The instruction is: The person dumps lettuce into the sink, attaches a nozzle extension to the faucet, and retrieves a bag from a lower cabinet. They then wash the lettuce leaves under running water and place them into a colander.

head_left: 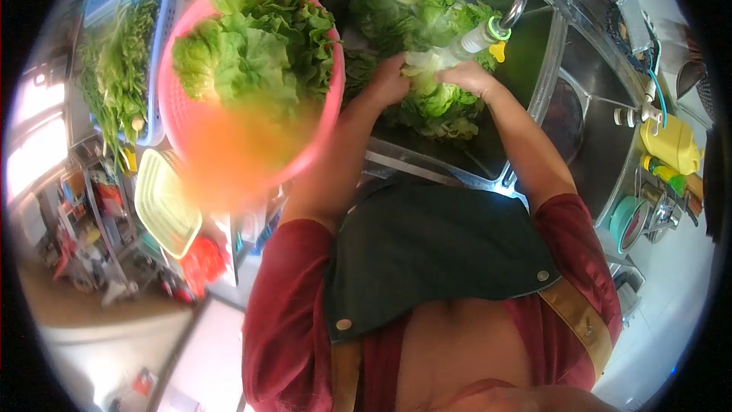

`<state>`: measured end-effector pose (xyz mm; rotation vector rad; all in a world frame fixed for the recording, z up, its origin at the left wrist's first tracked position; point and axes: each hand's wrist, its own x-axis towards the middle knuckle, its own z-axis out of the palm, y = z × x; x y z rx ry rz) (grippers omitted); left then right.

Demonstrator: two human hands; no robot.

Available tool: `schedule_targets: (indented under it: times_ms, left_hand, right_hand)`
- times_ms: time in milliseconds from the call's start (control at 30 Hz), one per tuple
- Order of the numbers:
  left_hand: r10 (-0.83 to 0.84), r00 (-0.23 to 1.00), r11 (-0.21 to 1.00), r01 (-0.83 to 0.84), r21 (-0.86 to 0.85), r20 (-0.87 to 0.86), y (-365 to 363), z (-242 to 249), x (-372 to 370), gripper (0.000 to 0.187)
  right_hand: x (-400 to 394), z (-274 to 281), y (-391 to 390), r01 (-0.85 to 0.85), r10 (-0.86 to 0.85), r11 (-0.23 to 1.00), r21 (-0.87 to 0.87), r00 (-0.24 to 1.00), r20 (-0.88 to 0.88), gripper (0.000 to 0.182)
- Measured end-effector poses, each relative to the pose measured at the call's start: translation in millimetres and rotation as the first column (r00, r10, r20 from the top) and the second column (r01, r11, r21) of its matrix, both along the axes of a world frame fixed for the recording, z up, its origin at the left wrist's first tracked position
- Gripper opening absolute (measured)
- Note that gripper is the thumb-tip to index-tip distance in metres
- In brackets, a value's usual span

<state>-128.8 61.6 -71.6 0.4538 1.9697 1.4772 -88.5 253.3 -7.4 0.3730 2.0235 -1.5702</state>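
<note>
Under the running faucet nozzle (479, 38), both hands hold a head of lettuce (427, 63) over the sink (534, 69). My left hand (389, 80) grips its left side, and my right hand (467, 76) has the right side, fingers closed on the leaves. More green lettuce (446, 11) fills the basin behind and below the hands. To the left, a pink basket (169, 84) is heaped with loose lettuce leaves (255, 46). An orange blur covers the basket's lower part. Some of my fingertips are hidden by leaves and water.
A blue basket (161, 69) with long-stemmed greens (122, 69) stands at the far left, above a pale yellow basket (169, 202). The second sink basin (602, 130) lies to the right, beside a tap (648, 112) and a yellow jug (671, 145).
</note>
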Motion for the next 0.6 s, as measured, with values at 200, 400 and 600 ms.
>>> schedule_targets:
  times_ms: [200, 400, 600]
  left_hand:
    - [-0.181, 0.932, 0.952, 0.086, -0.295, -0.313, 1, 25, -3, 0.041]
    - [-0.087, 0.941, 0.954, -0.015, -0.299, -0.327, 1, 16, -3, 0.028]
    - [-0.303, 0.908, 0.797, 0.076, -0.599, -0.288, 5, 30, 8, 0.024]
  right_hand:
    - [-1, -27, 11, -0.071, 0.077, 0.995, 0.072, 0.994, -0.075, 0.042]
    - [8, -35, 5, 0.016, -0.024, 0.998, -0.066, 0.991, -0.134, 0.044]
    - [5, -52, 6, -0.270, 0.301, 0.933, 0.240, 0.948, -0.106, 0.046]
